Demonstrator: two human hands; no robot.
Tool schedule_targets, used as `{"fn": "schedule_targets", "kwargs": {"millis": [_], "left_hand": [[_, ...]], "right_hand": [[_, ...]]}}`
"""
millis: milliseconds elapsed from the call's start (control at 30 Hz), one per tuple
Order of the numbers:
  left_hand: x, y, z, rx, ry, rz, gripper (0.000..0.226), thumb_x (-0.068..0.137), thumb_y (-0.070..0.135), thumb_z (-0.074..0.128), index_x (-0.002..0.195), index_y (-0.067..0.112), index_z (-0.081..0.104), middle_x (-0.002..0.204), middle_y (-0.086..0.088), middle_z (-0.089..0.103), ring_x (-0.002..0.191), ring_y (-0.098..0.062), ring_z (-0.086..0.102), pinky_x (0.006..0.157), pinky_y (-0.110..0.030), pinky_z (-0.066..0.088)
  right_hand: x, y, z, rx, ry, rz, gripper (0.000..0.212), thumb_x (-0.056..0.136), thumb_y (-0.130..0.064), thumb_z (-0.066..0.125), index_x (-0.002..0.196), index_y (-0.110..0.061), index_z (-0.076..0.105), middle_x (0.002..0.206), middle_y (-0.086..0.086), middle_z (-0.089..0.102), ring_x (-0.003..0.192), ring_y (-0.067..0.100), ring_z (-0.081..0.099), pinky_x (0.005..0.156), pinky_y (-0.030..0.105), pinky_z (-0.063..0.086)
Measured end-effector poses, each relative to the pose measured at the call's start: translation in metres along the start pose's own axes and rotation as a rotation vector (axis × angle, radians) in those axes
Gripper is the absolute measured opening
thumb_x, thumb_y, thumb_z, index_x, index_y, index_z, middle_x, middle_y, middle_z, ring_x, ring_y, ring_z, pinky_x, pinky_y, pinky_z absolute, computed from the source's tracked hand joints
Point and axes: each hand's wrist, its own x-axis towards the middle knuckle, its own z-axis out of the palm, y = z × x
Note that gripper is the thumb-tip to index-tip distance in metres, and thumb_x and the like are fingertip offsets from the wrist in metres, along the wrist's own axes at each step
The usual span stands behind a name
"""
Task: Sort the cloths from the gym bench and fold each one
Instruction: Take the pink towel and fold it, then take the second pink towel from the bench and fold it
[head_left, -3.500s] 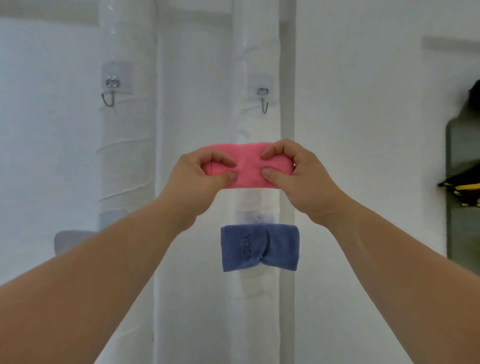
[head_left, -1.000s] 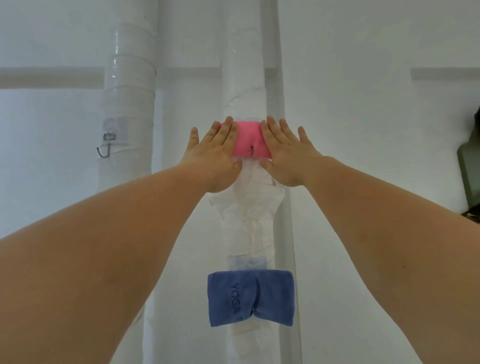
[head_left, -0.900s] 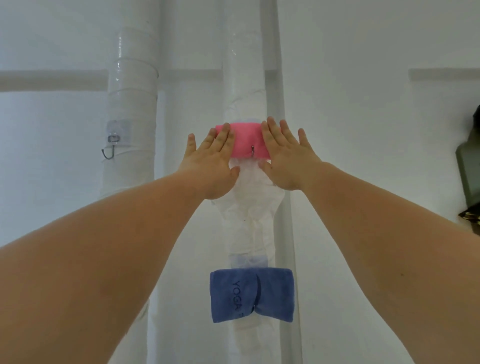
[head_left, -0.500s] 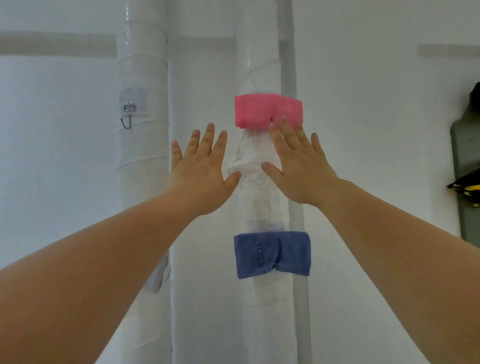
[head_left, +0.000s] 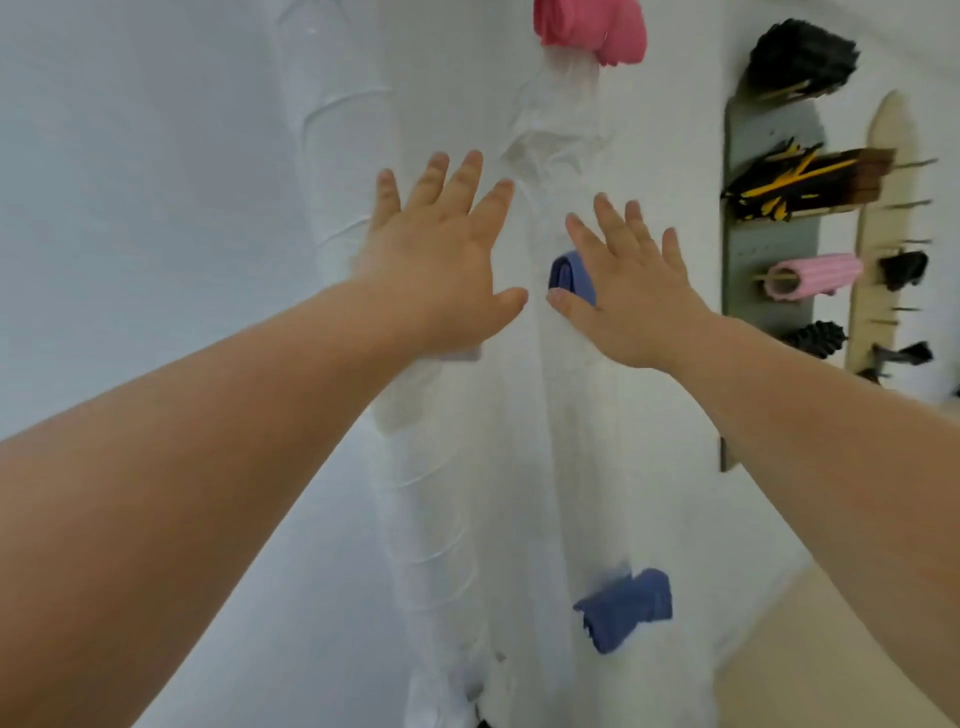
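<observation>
A folded pink cloth (head_left: 592, 28) hangs on the white wrapped pipe (head_left: 558, 130) at the top edge of the view. Below it a folded blue cloth (head_left: 569, 275) shows only partly behind my right hand (head_left: 631, 291). Another folded blue cloth (head_left: 626, 608) hangs lower on the same pipe. My left hand (head_left: 441, 254) and my right hand are both held out flat in front of the pipe, fingers spread, holding nothing and well below the pink cloth.
A second white wrapped pipe (head_left: 337, 156) stands to the left. On the right wall a grey board (head_left: 769, 280) and a beige board (head_left: 883, 208) carry pegs with black items, black-and-yellow bands (head_left: 795, 182) and a pink foam roller (head_left: 813, 275). Beige floor (head_left: 810, 649) shows at lower right.
Both hands have let go of the pink cloth, which stays hanging on the pipe, and have dropped away from it. The view has tilted down, revealing a lower blue cloth and the wall racks.
</observation>
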Motion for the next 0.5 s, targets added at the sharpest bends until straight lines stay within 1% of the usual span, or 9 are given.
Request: {"fn": "schedule_targets", "kwargs": {"millis": [67,133,267,300,400,500], "left_hand": [[-0.037,-0.012,-0.002,-0.099,-0.005,0.095,0.091,0.092,0.068,0.042,0.161,0.026,0.001,0.17,-0.006,-0.006,0.157,-0.028,-0.005,0.125,-0.057,0.0],[-0.071,-0.023,-0.001,-0.19,-0.024,0.171,0.09,0.091,0.066,0.047,0.161,0.026,0.007,0.171,-0.006,-0.001,0.157,-0.028,-0.002,0.125,-0.057,0.001],[-0.133,-0.032,0.016,-0.367,-0.063,0.245,0.083,0.091,0.061,0.051,0.159,0.023,0.021,0.169,-0.008,0.014,0.156,-0.028,0.009,0.126,-0.053,0.005],[-0.148,-0.029,0.023,-0.379,-0.096,0.273,0.082,0.092,0.061,0.05,0.159,0.023,0.021,0.169,-0.008,0.014,0.156,-0.028,0.009,0.126,-0.051,0.005],[-0.194,-0.011,0.049,-0.319,-0.213,0.406,0.078,0.095,0.059,0.043,0.159,0.022,0.018,0.17,-0.007,0.009,0.157,-0.028,0.004,0.127,-0.049,0.003],[-0.235,0.016,0.073,-0.347,-0.327,0.47,0.076,0.096,0.058,0.043,0.158,0.022,0.019,0.17,-0.007,0.009,0.156,-0.028,0.004,0.126,-0.048,0.003]], "right_hand": [[-0.034,-0.027,-0.004,-0.027,-0.031,0.067,0.079,0.099,-0.065,0.029,0.161,-0.027,-0.002,0.168,0.003,-0.016,0.154,0.029,-0.016,0.123,0.057,-0.004],[-0.07,-0.052,-0.007,-0.054,-0.1,0.122,0.079,0.099,-0.066,0.03,0.161,-0.028,-0.002,0.168,0.004,-0.015,0.155,0.029,-0.015,0.123,0.056,-0.004],[-0.151,-0.082,-0.002,-0.094,-0.204,0.211,0.079,0.098,-0.066,0.033,0.16,-0.032,-0.001,0.169,0.003,-0.014,0.155,0.029,-0.013,0.124,0.057,-0.002],[-0.172,-0.087,0.001,-0.097,-0.227,0.237,0.079,0.097,-0.066,0.034,0.16,-0.034,-0.002,0.169,0.003,-0.014,0.155,0.029,-0.012,0.124,0.057,-0.002],[-0.238,-0.099,0.013,-0.075,-0.323,0.326,0.08,0.098,-0.065,0.037,0.16,-0.035,-0.004,0.168,0.002,-0.015,0.155,0.028,-0.013,0.124,0.055,-0.002],[-0.301,-0.103,0.025,-0.077,-0.414,0.384,0.081,0.096,-0.065,0.04,0.16,-0.036,-0.001,0.168,0.0,-0.016,0.155,0.027,-0.014,0.124,0.054,-0.002]]}}
